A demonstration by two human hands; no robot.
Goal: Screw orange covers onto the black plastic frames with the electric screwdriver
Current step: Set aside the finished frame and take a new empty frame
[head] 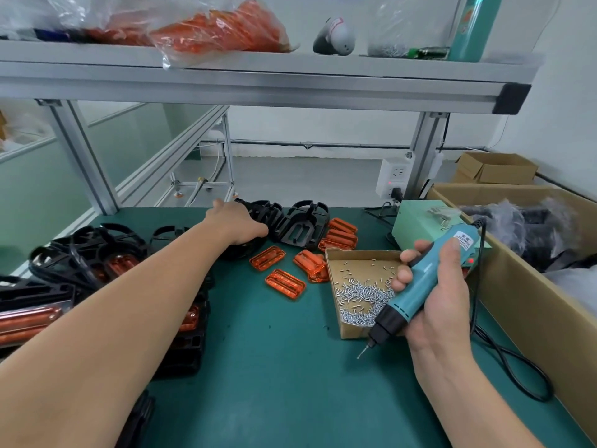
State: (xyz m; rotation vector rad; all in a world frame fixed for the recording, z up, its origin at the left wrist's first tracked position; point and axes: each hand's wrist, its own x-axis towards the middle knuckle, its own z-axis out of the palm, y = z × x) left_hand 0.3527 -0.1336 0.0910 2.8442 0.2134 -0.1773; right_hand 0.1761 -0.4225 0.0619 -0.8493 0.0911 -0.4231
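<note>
Right hand grips screwdriver, bit pointing down-left; left hand on black frames, grip unclear.

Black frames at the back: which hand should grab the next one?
Probably left. The left hand is stretched out touching the black frames, while the right hand is busy gripping the electric screwdriver.

Left hand outstretched forward, palm down; right hand gripping screwdriver
</note>
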